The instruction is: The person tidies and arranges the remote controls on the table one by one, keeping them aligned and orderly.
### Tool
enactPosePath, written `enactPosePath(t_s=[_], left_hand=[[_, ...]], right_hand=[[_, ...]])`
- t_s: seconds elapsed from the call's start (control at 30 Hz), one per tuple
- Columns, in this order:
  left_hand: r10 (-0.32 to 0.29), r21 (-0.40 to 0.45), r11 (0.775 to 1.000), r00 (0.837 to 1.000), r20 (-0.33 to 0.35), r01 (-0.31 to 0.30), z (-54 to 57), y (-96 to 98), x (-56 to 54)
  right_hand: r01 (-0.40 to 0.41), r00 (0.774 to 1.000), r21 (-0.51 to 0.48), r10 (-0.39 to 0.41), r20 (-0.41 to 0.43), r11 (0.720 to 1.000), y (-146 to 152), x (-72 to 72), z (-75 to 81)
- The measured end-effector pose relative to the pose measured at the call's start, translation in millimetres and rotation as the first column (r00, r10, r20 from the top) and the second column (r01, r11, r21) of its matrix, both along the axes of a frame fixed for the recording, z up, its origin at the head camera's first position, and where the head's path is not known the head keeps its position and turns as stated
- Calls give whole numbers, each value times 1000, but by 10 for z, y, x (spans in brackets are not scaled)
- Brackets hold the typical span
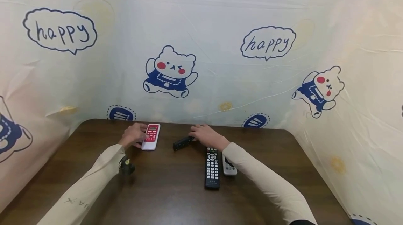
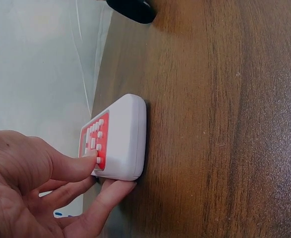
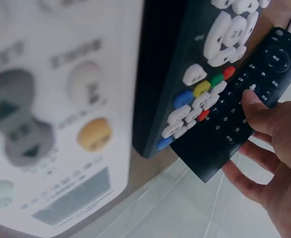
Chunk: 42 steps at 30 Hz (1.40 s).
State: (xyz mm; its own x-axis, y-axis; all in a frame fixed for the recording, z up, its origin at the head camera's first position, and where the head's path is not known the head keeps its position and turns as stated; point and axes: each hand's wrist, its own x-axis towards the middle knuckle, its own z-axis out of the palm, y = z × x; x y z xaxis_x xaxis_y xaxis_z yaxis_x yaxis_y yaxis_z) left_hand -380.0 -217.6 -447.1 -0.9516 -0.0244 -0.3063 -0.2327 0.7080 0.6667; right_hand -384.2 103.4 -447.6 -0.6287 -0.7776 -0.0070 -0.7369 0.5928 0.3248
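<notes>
A white remote control with a red keypad (image 1: 151, 136) lies near the table's far edge, left of centre. My left hand (image 1: 133, 135) grips its left side, the thumb on the red keypad and the fingers at its edge in the left wrist view (image 2: 46, 181). Toward the middle, my right hand (image 1: 207, 136) pinches a slim black remote (image 1: 182, 143), thumb on its buttons and fingers beneath in the right wrist view (image 3: 279, 134). Below the right wrist lies a longer black remote with white buttons (image 1: 212, 174), and beside it a white remote (image 1: 230, 168), partly hidden by the sleeve.
The brown wooden table (image 1: 157, 190) has rounded far corners. A pale curtain (image 1: 217, 88) printed with bears and the word "happy" hangs behind it and along both sides. A dark strap with a small camera (image 1: 126, 166) sits on the left wrist.
</notes>
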Motion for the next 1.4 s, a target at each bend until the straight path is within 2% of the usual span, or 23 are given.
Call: enactPosePath(t_s=[0.33,0.43,0.77,1.0,1.2,1.4], left_hand=[[25,-15,1000,1000,12,-24,-22,9,1],[33,-24,999,999,12,-33,-31,-7,-11],[31,-14,999,999,10,-31,-62,-5,3],[42,4,999,999,7,-42,-27,26,21],[38,-1,999,999,0,-38,-13,23,17],[37,8,999,999,0,-37,-22,19,10]], right_hand=[[-100,993,-68,95,-77,993,86,-26,15],[-85,994,-87,78,-80,993,108,-46,54],[-42,999,-181,43,-1,983,326,-35,133],[17,1000,-281,-10,27,960,552,-17,223],[75,997,-265,-77,2,961,716,16,288],[90,994,-266,-104,-41,960,860,60,335]])
